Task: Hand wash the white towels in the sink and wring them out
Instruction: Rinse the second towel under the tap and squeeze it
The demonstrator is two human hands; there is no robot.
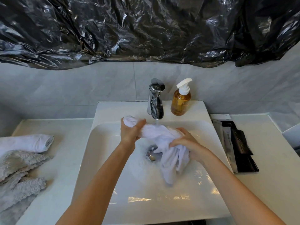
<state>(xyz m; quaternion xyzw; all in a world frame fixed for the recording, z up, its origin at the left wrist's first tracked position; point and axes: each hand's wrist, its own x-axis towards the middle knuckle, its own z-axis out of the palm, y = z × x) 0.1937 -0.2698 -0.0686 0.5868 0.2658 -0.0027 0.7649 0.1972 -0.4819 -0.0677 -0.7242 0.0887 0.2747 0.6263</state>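
Head view: we see black plastic sheeting (146,30) at twelve o'clock, then the white sink (203,200). Over its drain (152,153), under the running faucet (155,101), our left hand (129,132) and right hand (190,145) grip a white towel (162,135). Other cloths (24,143) lie at nine o'clock.

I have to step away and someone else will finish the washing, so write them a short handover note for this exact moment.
Left hand grips one end of the white towel; right hand grips the other part, its tail hanging into the sink.
The faucet is running onto the towel, above the drain.
The soap bottle stands right of the faucet.
On the left counter lie a folded white towel and a crumpled grey cloth; whether these are washed I cannot tell.
Left: finish rinsing this towel, wring it out, then handle any remaining ones.
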